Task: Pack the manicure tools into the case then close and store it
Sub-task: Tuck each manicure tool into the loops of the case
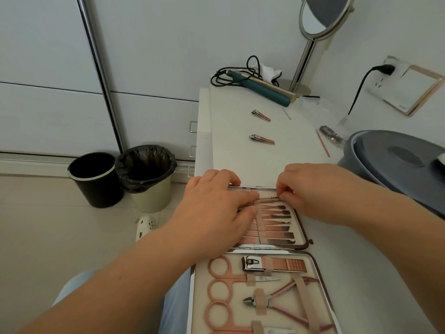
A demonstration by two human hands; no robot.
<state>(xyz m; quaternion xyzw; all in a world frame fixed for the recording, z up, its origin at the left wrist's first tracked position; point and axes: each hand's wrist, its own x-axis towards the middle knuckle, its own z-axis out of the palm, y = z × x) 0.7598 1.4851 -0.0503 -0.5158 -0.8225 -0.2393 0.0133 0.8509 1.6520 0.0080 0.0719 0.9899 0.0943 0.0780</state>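
The manicure case (304,233) lies open on the white table, its far half lined with several rose-gold tools under an elastic strap. The near half holds scissors (218,273), a large clipper (274,263) and nippers (272,298). My left hand (216,206) rests on the far half, fingers at the strap. My right hand (313,191) pinches a thin tool (268,197) at the top row, beside the strap. Two nail clippers (261,115) (262,139), a thin needle (286,113) and a pink stick (323,144) lie loose farther back.
A hair straightener (262,86) with its cable and a standing mirror (317,20) sit at the table's back. A grey round lid (395,155) is at the right. Two bins (96,179) (147,177) stand on the floor at the left.
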